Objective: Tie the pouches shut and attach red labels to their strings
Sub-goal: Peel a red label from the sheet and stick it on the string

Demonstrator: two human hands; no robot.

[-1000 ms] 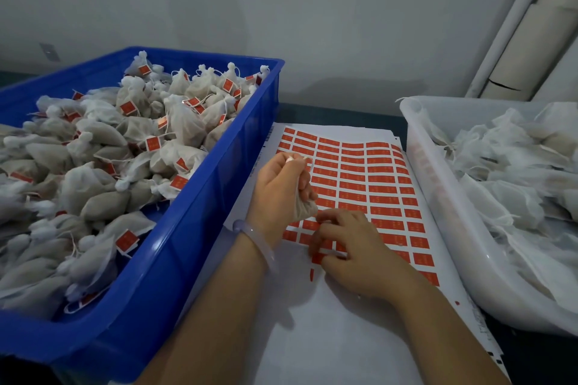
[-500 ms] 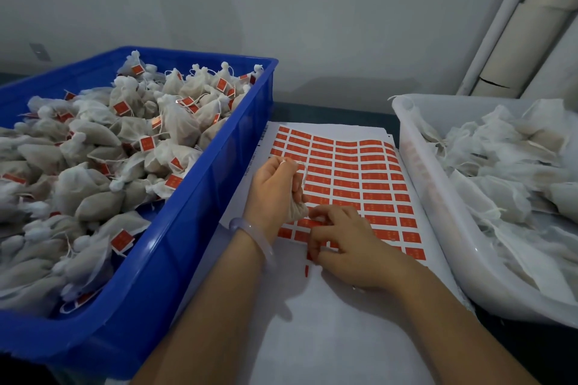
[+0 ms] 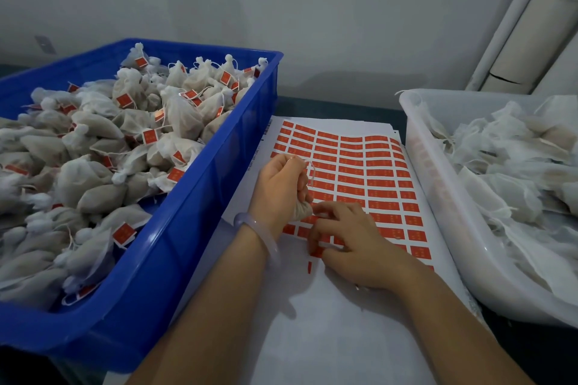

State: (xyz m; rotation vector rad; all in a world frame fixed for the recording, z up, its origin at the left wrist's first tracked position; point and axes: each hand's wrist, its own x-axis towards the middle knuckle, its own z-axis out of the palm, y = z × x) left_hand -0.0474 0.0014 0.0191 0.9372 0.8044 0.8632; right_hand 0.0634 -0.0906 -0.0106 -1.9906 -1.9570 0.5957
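Note:
My left hand (image 3: pixel 280 187) grips a small white pouch (image 3: pixel 302 211), whose bottom pokes out under my fist; its string (image 3: pixel 311 172) loops out by my thumb. My right hand (image 3: pixel 350 239) lies on the sheet of red labels (image 3: pixel 375 178), fingers curled and picking at a red label (image 3: pixel 316 251) at the sheet's lower left edge. The white backing sheet (image 3: pixel 328 337) runs down to the front between my arms.
A blue crate (image 3: pixel 194 228) on the left is heaped with tied pouches bearing red labels. A translucent white bin (image 3: pixel 438 197) on the right holds several untied pouches. Behind is a grey wall, with white pipes (image 3: pixel 516 19) at the right.
My view shifted slightly. The right hand's fingers have worked along the sheet's lower left labels; the left hand keeps holding the pouch in the same spot.

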